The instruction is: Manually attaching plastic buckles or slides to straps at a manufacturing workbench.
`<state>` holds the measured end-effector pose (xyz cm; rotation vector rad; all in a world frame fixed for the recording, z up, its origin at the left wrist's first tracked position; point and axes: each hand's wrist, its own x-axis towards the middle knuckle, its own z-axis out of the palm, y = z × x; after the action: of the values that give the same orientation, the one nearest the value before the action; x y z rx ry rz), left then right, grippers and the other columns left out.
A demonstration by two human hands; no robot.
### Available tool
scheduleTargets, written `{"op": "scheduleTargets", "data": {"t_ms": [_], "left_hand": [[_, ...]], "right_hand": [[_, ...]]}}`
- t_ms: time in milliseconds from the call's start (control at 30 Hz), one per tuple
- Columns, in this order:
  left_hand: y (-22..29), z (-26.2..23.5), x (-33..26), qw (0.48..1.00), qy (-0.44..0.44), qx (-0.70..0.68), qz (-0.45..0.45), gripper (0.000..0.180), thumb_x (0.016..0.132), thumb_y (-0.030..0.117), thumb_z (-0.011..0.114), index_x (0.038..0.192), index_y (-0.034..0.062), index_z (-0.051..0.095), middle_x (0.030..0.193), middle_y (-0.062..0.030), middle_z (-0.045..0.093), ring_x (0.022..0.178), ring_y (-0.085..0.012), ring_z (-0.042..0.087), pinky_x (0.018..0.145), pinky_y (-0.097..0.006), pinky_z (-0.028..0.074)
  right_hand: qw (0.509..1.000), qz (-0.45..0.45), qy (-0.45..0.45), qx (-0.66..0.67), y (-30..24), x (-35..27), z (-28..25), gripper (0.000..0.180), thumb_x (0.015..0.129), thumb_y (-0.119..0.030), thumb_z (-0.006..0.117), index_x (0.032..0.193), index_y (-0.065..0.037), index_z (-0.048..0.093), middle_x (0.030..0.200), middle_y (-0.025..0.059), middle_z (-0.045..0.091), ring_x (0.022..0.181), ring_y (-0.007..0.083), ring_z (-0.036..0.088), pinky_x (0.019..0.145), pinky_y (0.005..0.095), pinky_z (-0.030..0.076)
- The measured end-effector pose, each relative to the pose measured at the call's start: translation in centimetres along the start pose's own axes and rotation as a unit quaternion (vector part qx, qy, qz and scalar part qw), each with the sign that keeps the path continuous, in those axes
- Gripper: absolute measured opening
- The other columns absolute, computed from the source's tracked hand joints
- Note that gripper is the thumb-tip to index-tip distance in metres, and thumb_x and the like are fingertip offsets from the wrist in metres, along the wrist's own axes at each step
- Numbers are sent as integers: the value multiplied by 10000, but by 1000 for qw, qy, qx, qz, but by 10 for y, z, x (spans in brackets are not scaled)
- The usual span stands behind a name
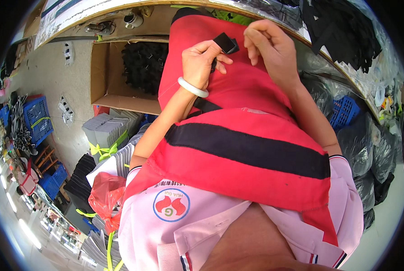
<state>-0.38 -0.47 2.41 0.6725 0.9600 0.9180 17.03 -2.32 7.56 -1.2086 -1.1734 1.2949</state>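
My left hand (201, 62), with a pale bangle (193, 87) at its wrist, pinches a short folded piece of black strap (225, 43) between thumb and forefinger. The strap's flat end sticks out toward my right hand (271, 50). That hand is held a little to the right, apart from the strap, its fingers curled in toward the thumb. Whether anything small sits between those fingertips is hidden. Both hands are raised over the red apron (238, 86) on my lap.
An open cardboard box (106, 72) of black pieces stands left of my lap. Beyond my hands runs a worktable edge (156, 3), with black strips (342, 29) heaped at its right. Grey bundles (106, 128) and a red bag (107, 196) lie left; black plastic bags (358, 144) right.
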Motion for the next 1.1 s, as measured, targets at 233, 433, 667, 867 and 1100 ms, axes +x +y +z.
{"op": "scheduleTargets", "data": {"t_ms": [233, 433, 667, 867, 1100], "left_hand": [[-1, 0, -2, 999, -34, 27, -10, 198, 920, 75, 603, 1007, -92, 666, 862, -140, 689, 642, -189, 680, 430, -229, 497], [0, 0, -2, 999, -13, 37, 31, 195, 918, 73, 618, 1024, -82, 670, 865, -135, 695, 659, -174, 683, 427, -219, 491], [2, -1, -4, 993, -5, 87, 81, 161, 886, 52, 658, 1002, -55, 690, 836, -120, 686, 539, -105, 596, 428, -203, 435], [1, 3, -8, 974, 0, 140, 176, 131, 836, -7, 692, 964, -27, 712, 893, -74, 650, 541, -89, 559, 458, -197, 416], [4, -1, -9, 977, -41, 109, 181, 149, 824, -70, 666, 956, -21, 713, 929, -75, 624, 573, -89, 557, 483, -198, 429]], "right_hand": [[977, -137, -43, -156, 30, -1, -1, 77, 910, -92, 629, 960, -37, 649, 795, -21, 562, 620, 52, 485, 581, 195, 408], [995, 14, -17, -96, -7, -2, 1, 122, 906, -127, 633, 886, -7, 639, 701, -40, 534, 618, 43, 462, 570, 219, 387], [960, 217, -79, -158, 3, -10, -6, 189, 866, -187, 636, 768, -28, 609, 614, -41, 494, 540, 35, 418, 486, 224, 337], [956, 256, -85, -116, 2, -6, -2, 185, 864, -188, 632, 762, -36, 607, 582, -16, 496, 465, 63, 438, 454, 230, 348], [987, 159, -18, 32, 23, -6, -1, 217, 927, -239, 616, 942, -23, 628, 664, -7, 541, 526, 65, 515, 461, 209, 410]]}}
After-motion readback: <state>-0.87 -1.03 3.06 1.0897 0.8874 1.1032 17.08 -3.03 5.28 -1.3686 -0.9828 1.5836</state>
